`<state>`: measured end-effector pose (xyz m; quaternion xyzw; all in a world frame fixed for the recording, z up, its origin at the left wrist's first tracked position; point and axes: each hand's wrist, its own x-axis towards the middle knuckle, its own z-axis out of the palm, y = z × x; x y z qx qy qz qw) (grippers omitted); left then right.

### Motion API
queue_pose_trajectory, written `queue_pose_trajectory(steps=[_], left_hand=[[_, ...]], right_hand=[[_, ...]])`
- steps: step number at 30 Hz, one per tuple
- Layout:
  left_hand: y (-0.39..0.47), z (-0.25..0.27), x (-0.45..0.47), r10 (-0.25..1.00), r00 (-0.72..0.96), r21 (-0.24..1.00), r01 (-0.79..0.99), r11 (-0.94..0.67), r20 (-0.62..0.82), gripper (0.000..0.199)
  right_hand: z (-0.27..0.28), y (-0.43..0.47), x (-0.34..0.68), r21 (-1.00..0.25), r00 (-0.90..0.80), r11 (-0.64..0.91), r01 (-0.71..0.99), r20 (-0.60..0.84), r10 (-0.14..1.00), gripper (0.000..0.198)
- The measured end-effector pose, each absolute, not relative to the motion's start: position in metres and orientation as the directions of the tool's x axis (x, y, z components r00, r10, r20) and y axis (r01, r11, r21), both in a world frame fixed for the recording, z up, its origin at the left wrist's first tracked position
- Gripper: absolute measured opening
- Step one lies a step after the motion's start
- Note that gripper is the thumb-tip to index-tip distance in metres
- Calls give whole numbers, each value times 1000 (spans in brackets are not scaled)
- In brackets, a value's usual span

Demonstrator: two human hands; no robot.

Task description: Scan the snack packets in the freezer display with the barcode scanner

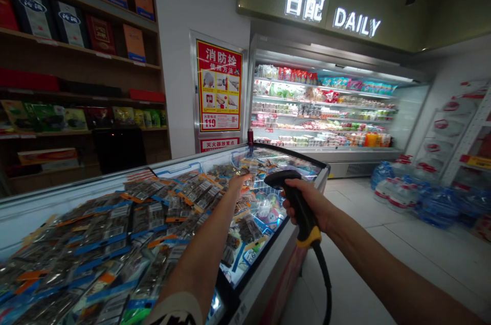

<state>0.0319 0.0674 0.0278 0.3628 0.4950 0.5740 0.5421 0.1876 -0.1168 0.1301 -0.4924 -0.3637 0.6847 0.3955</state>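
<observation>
Left hand reaches out over the chest freezer, fingertips at a clear packet just past them. That spot is small and blurred, so can't tell if the fingers are closed on the packet or only touching it. Right hand is wrapped around the handle of a black-and-yellow scanner, grip firm. Scanner head sits just right of the left hand, apart from it, pointing left; the cord hangs down below the right hand.

Flat packets with blue and orange edges lie heaped in the freezer, left of the left hand and nearer the body, overlapping at all angles. Wire divider between the two hands, more mixed packs around it.

Beyond both hands: lit refrigerated display with stocked shelves, glowing DAILY sign above. Red-and-yellow notice on the wall, ahead and left of the left hand. Water bottles on the floor, well right of the right hand.
</observation>
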Motion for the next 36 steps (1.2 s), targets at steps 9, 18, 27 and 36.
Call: queue_pose_trajectory(steps=[9,18,27,36], left_hand=[[62,29,40,963,-219,957,-275,92,-156,38],[63,31,40,949,-211,942,-291,167,-233,28],[68,24,39,948,-230,947,-283,153,-222,32],[76,17,41,955,-267,990,-84,110,-129,30]], right_hand=[[126,-118,194,-859,-250,-471,-198,-420,872,26],[124,-122,191,-870,-207,-460,-178,-424,882,25],[123,-117,192,-880,-182,-444,-168,-415,892,25],[123,-122,190,-874,-191,-458,-164,-427,884,23]])
